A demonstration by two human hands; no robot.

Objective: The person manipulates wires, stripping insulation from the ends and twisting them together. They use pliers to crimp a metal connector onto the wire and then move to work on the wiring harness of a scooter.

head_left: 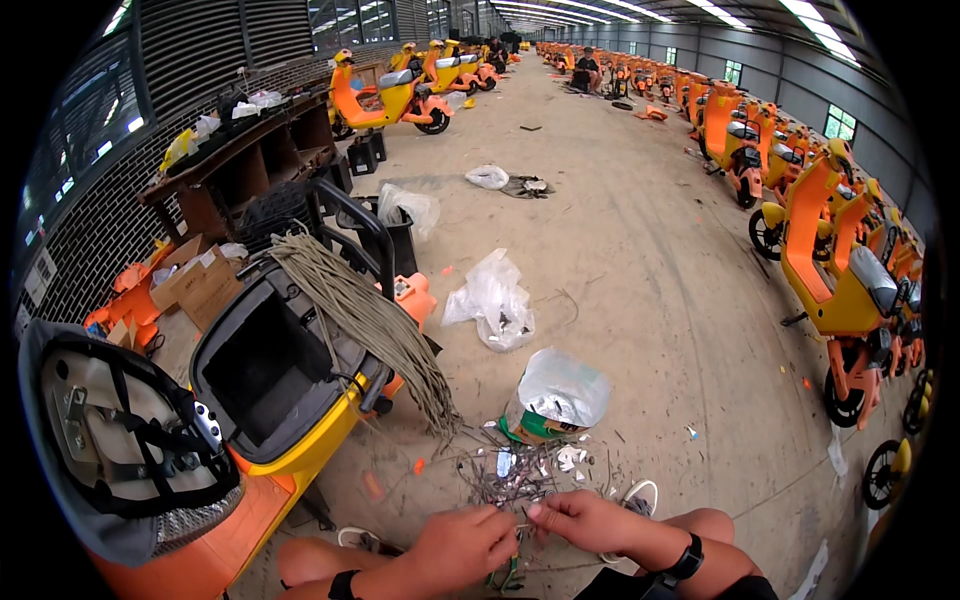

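Note:
My left hand [458, 546] and my right hand [582, 519] are close together, low in the middle, over a heap of scraps. Thumb and fingers are pinched on both; what they hold is too small to make out. Thin green wires [510, 574] show just below them. The heap of wire ends and white bits [520, 470] lies on the floor between my shoes. Behind it stands an open green-and-white bag [565, 392] with scraps inside. A bundle of grey-green cables [365, 320] hangs over the yellow-orange scooter at my left.
That scooter's storage box [262, 370] is uncovered, its seat [130, 450] tipped up. Clear plastic bags [492, 300] lie ahead on the concrete floor. Along the left wall runs a dark bench [250, 160], with a cardboard box [198, 285] nearby. Rows of scooters [835, 260] stand right; people sit far off.

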